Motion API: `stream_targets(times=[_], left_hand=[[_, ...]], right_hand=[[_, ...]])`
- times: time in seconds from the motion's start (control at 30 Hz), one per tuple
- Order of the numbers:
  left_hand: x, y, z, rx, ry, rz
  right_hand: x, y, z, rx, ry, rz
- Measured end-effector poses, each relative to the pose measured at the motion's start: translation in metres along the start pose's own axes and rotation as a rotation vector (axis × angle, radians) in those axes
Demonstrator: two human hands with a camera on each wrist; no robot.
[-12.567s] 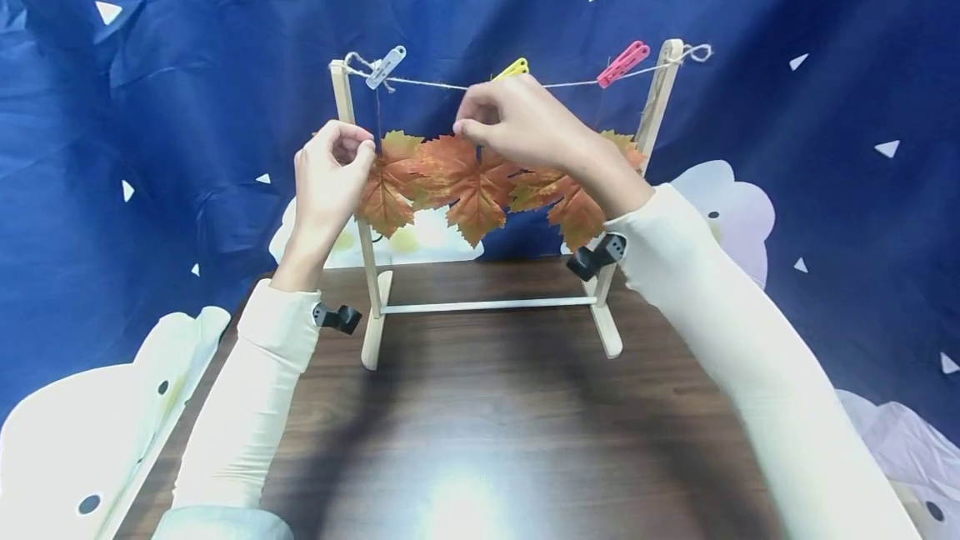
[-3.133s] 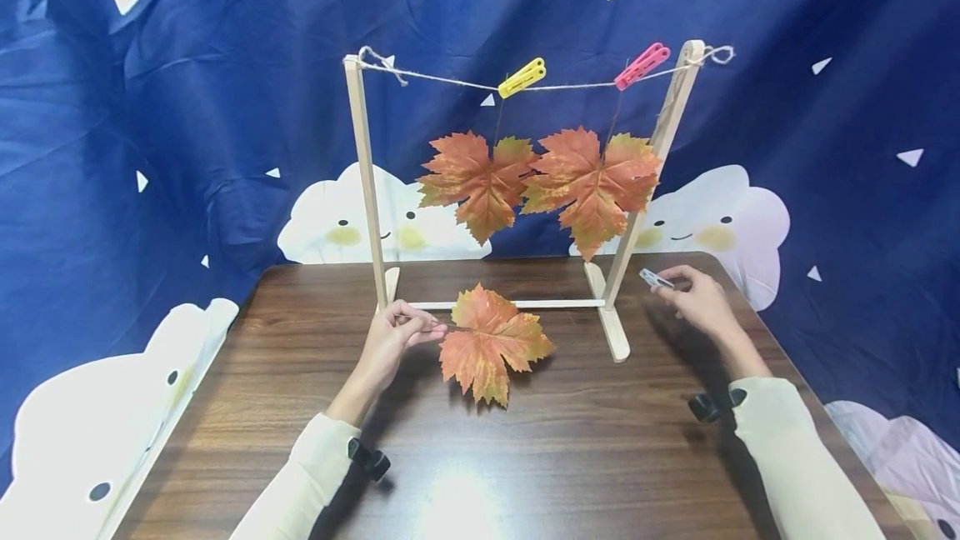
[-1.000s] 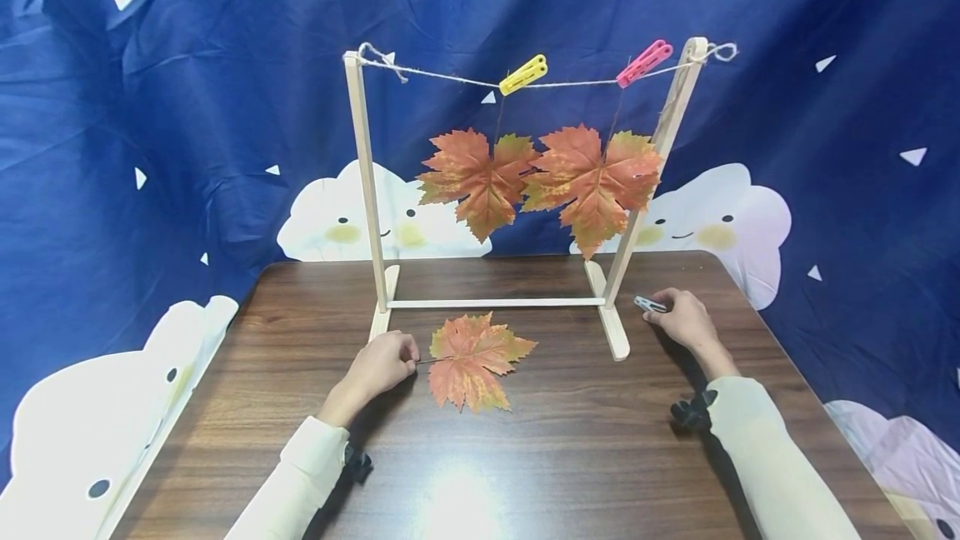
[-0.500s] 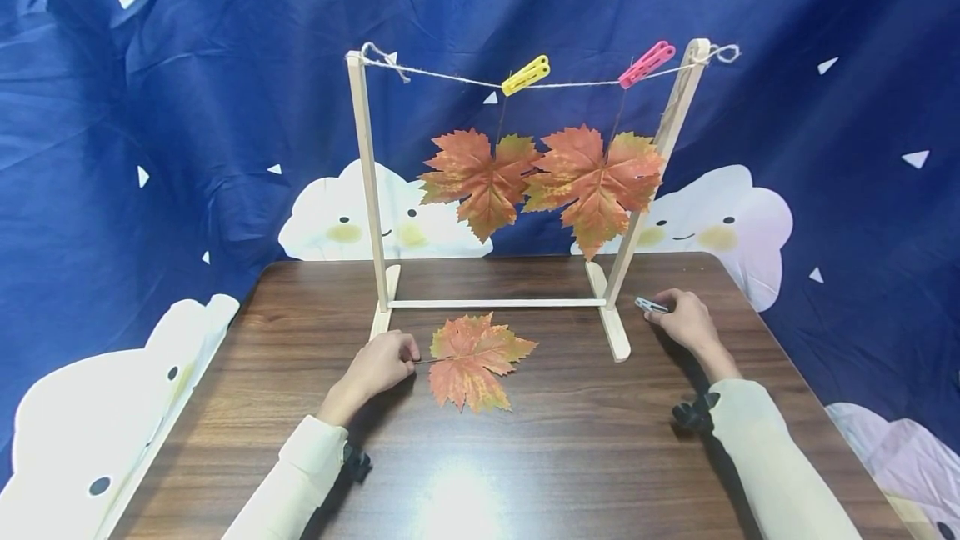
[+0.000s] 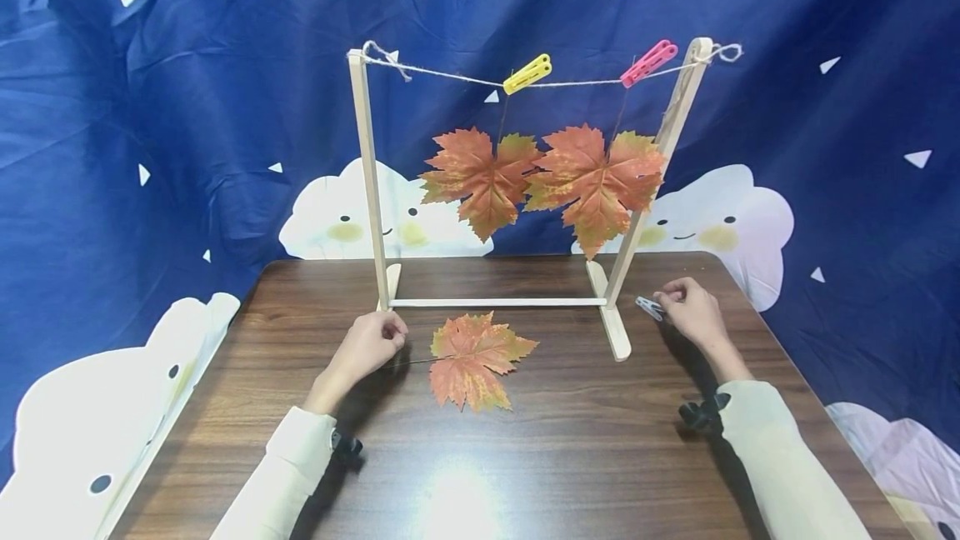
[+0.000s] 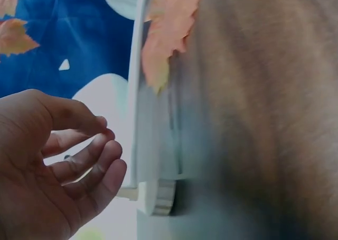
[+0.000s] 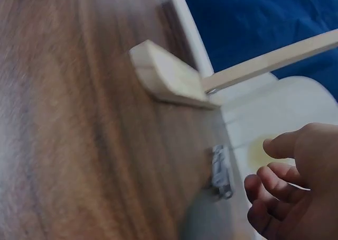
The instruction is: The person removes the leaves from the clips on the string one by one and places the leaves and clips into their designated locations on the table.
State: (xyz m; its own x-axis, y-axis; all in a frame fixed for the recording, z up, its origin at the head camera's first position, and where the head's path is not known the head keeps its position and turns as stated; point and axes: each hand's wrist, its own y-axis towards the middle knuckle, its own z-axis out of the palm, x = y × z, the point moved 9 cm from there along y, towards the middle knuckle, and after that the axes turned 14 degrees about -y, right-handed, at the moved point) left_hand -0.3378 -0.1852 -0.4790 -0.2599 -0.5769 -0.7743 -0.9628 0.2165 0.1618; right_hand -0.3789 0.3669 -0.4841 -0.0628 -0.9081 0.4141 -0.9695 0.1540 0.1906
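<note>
An orange maple leaf [image 5: 472, 357] lies flat on the brown table [image 5: 525, 457], in front of a small wooden rack [image 5: 495, 302]. My left hand [image 5: 371, 342] hovers just left of its thin stem with fingers loosely curled [image 6: 100, 166], holding nothing. A small grey clip [image 5: 648, 307] lies on the table right of the rack's right foot [image 7: 169, 73]. My right hand [image 5: 686, 307] is beside the grey clip [image 7: 219, 171], its fingertips [image 7: 272, 179] a little apart from it. Two more leaves [image 5: 480, 177] [image 5: 596, 177] hang from the string on a yellow clip [image 5: 527, 74] and a pink clip [image 5: 644, 63].
A blue cloth backdrop [image 5: 187, 107] with white cloud figures hangs behind and around the table. The rack stands near the table's far edge, and its string runs between two upright posts.
The left hand has let go of the leaf's stem and drawn up and left. The right hand has released the grey clip, which now lies on the table. The leaf has not moved.
</note>
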Motion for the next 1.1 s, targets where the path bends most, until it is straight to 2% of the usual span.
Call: stream_targets(times=[0.13, 0.3, 0.57, 0.77, 1.1], left_hand=[[-0.004, 0.003, -0.010, -0.025, -0.033, -0.009], [-0.016, 0.007, -0.023, -0.072, -0.021, 0.012], [-0.032, 0.012, -0.033, -0.116, -0.059, 0.016], [-0.051, 0.016, -0.038, -0.148, -0.102, 0.043], [-0.087, 0.022, -0.049, -0.191, -0.131, 0.097]], right_hand=[[0.014, -0.001, -0.014, -0.010, 0.026, -0.013], [0.032, 0.001, -0.035, -0.056, 0.024, -0.029], [0.054, -0.005, -0.059, -0.099, 0.065, -0.063], [0.080, -0.012, -0.082, -0.139, 0.106, -0.150], [0.129, -0.021, -0.111, -0.113, 0.178, -0.227]])
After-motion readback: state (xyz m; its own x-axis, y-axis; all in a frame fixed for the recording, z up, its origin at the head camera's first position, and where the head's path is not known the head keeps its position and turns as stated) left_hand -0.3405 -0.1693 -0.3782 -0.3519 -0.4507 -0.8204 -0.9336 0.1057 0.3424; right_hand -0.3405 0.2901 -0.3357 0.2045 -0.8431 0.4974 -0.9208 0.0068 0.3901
